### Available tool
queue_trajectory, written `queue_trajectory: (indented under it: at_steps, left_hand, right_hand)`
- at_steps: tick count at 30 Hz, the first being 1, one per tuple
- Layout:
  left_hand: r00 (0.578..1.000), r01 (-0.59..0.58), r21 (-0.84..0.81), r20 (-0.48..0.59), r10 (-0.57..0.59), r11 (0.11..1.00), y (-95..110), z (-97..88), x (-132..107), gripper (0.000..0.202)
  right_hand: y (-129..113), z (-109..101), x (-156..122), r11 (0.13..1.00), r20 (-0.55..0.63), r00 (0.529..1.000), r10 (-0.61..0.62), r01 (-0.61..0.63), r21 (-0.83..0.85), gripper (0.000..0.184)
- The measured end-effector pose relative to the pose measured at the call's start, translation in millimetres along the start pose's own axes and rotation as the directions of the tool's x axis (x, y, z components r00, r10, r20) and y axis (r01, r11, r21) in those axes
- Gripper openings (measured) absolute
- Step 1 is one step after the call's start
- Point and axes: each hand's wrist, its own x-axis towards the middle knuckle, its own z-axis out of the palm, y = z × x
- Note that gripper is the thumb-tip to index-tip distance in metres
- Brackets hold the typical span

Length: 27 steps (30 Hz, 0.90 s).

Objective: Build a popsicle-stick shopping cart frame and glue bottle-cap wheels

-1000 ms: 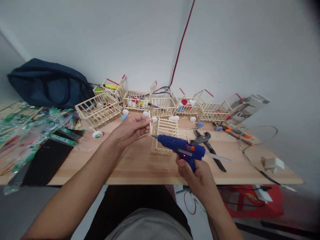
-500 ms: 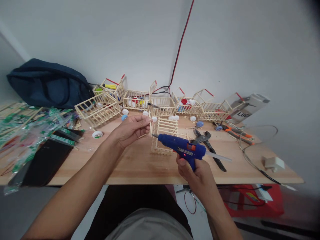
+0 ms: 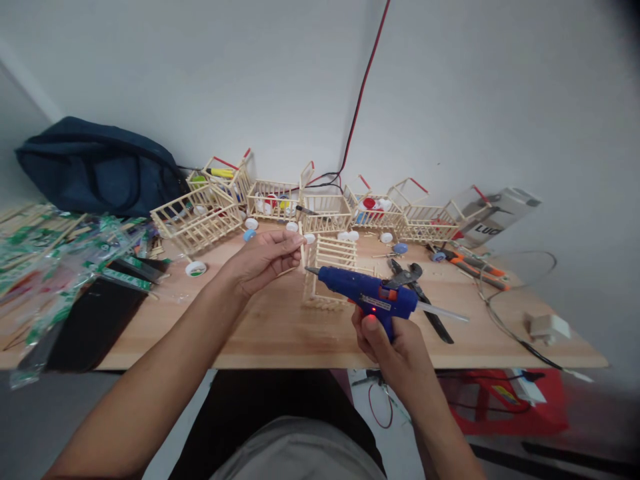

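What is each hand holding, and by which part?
Right hand: blue glue gun, by its handle. Left hand: thin wooden stick, pinched toward its upper end.

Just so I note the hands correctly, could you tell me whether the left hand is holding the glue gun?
No, the right hand holds the blue glue gun, while the left hand pinches a thin wooden stick.

A blue glue gun (image 3: 367,291) points at a wooden stick (image 3: 302,248)

The left hand (image 3: 264,261) pinches the stick above the middle of the tabletop (image 3: 280,343); the right hand (image 3: 395,347) grips the gun, its nozzle (image 3: 312,271) by the stick's lower end, contact unclear. Behind the gun sits a slatted basket (image 3: 336,254). Stick carts (image 3: 326,224) line the back edge, a dark blue bag (image 3: 103,167) sits toward the back left corner, and a white adapter (image 3: 549,329) lies near the front right corner.
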Motion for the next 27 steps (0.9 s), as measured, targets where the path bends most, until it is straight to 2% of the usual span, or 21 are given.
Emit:
queue_trajectory:
  at_steps: [5,12,20,27]
  left_hand:
    - [1.000,-0.003,-0.021,-0.003,0.003,1.000,-0.3,-0.5,0.3,0.017]
    - [1.000,-0.012,-0.022,0.005,0.012,1.000,-1.3,-2.5,1.0,0.016]
    - [1.000,-0.005,-0.013,0.011,0.005,1.000,-0.9,-1.8,0.4,0.017]
    - [1.000,-0.003,-0.005,0.018,0.003,1.000,-0.9,-0.6,0.0,0.018]
  right_hand:
    - [-8.8,-1.4,-2.1,0.999,0.007,0.999,-0.051,0.051,0.016,0.047]
    - [-4.3,-4.0,-0.3,0.994,0.004,0.996,-0.093,0.093,-0.063,0.045]
    - [-4.0,-0.2,-1.2,0.999,0.013,1.000,-0.021,0.022,-0.045,0.045]
    - [6.2,0.3,0.4,0.998,-0.009,1.000,0.002,-0.003,-0.058,0.046]
